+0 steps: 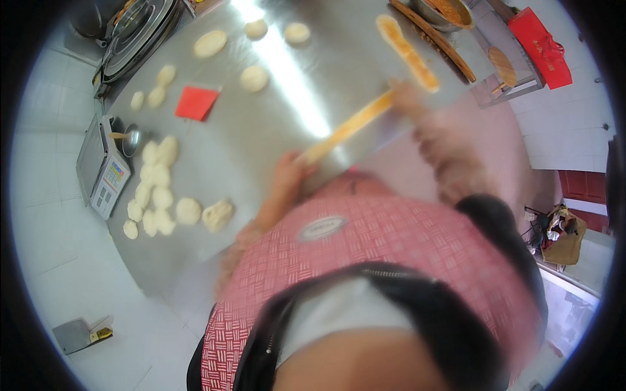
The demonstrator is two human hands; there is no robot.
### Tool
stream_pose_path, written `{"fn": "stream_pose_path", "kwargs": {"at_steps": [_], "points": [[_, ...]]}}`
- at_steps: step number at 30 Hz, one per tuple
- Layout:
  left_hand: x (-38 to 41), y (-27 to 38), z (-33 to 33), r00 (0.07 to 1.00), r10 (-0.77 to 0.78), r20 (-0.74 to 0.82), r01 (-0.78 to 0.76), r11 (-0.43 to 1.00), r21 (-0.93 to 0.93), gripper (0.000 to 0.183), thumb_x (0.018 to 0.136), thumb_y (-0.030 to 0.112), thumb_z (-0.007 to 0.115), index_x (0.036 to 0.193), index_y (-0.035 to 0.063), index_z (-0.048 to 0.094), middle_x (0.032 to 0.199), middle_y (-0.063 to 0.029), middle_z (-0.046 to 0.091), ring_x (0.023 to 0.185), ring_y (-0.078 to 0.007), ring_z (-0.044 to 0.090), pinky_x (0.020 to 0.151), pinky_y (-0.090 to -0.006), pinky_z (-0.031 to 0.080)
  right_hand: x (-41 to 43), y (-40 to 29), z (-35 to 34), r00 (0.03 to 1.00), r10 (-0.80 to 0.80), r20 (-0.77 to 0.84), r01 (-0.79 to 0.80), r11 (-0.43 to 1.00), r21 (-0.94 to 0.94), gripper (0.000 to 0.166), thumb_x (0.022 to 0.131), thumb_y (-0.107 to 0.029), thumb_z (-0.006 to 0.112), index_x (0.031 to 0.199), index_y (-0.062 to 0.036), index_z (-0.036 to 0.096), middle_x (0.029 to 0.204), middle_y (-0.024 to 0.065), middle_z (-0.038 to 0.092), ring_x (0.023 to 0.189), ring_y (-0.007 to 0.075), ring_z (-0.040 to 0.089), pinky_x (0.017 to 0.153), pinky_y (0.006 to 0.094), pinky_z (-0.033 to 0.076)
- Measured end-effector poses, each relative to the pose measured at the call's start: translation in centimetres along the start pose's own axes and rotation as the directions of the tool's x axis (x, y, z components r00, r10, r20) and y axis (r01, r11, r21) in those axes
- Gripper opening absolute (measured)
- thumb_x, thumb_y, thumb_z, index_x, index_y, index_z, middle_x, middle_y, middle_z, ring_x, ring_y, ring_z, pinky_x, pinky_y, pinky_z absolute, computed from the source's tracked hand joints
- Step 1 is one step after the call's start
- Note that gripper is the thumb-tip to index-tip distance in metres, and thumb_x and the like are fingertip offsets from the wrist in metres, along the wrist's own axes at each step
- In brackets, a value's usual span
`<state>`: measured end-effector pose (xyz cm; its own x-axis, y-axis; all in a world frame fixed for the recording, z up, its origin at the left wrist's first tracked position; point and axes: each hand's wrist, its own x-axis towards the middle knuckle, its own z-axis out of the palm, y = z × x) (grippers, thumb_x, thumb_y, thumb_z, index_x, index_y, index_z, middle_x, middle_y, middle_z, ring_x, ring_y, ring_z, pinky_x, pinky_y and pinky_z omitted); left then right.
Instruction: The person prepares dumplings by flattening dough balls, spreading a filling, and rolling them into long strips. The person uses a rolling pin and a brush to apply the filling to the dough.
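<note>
A long, narrow strip of dough with an orange spread on it (352, 126) stretches between my two hands near the table's front edge. My left hand (292, 171) grips its lower left end. At the upper right end, my right hand (408, 97) is blurred, with its fingers on the strip. Beyond it lies a second orange-spread dough strip (408, 53), touched by neither hand. Several pale dough pieces (159, 183) cluster on the left, and flattened dough rounds (254, 78) lie farther back.
A long wooden rolling pin (433, 39) and a metal bowl of orange filling (447, 13) are at the back right. A red square (196, 103) lies on the metal table (220, 146). At its left edge stand a digital scale (110, 171) and a small metal bowl (133, 141).
</note>
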<state>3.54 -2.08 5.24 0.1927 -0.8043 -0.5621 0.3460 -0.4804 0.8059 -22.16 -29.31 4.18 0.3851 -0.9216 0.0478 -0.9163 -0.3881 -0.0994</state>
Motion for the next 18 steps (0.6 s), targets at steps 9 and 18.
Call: {"fn": "stream_pose_path", "kwargs": {"at_steps": [9,18], "points": [[-0.4,-0.5,-0.1,0.987,0.031,-0.156,-0.015,0.994,0.105,0.015,0.083,0.003,0.057,0.095,-0.0037,0.051,0.082,-0.0121,0.061,0.066,-0.0167,0.062,0.059,-0.0232,0.051,-2.9,-6.6,3.6,0.96,0.25,-0.129,-0.259,0.964,-0.057,0.051,0.081,-0.039,0.051,0.113,0.0011,0.052,0.116,0.0236,0.051,0.109,0.0412,0.046,0.086,0.0546,0.036],[-2.4,-2.0,-2.8,0.948,0.011,-0.317,-0.015,1.0,-0.01,0.02,0.079,-0.002,0.059,0.097,-0.0037,0.051,0.087,-0.0116,0.061,0.074,-0.0168,0.06,0.066,-0.0237,0.049,-10.2,-21.8,-4.4,0.669,-0.526,0.525,0.147,0.786,0.601,0.025,0.077,-0.02,0.053,0.095,-0.0069,0.066,0.097,0.0145,0.063,0.091,0.0264,0.06,0.079,0.0375,0.046]]}}
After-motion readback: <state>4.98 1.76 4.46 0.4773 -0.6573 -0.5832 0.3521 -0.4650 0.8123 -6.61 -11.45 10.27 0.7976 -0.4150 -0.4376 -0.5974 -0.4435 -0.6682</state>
